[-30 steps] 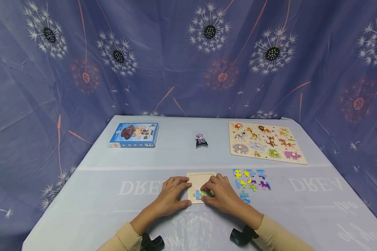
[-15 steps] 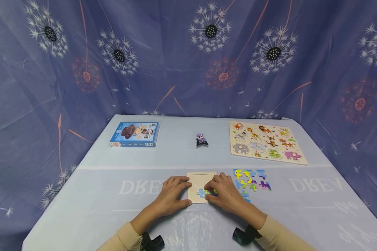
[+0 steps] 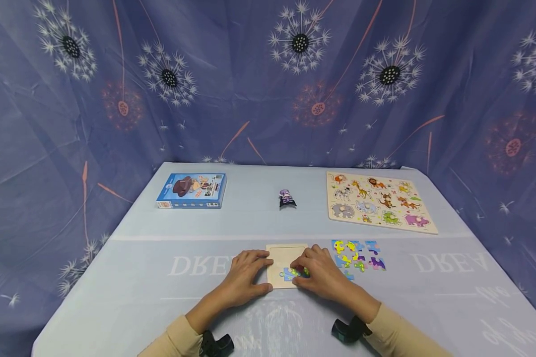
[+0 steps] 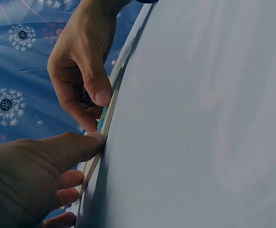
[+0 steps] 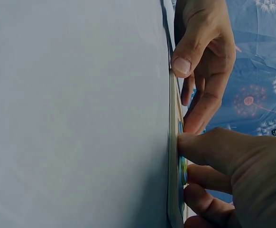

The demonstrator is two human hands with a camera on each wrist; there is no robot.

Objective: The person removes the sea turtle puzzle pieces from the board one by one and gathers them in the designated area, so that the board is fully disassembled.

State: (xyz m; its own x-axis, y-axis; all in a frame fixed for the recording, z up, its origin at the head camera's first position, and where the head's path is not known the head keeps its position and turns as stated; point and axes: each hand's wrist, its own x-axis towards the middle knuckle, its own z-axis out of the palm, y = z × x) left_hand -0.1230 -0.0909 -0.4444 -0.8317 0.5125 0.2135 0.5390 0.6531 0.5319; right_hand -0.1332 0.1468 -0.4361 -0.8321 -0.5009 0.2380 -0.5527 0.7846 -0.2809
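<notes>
Head cam: right hand [image 3: 319, 275] curls fingers onto a blue-green puzzle piece [image 3: 292, 273], pinching it w/ thumb on the wooden puzzle tray [image 3: 282, 257]. Left hand [image 3: 243, 277] lies flat-ish, fingers relaxed, steadying tray's left edge. Pale blue tablecloth [image 3: 138, 267], dandelion-print backdrop [image 3: 250, 89]. Tray sits near front edge, loose pieces [image 3: 356, 254] just right.

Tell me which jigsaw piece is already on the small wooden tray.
The blue and yellow piece under the right hand, lying on the tray. The other loose pieces sit on the table, right of that hand.
</notes>
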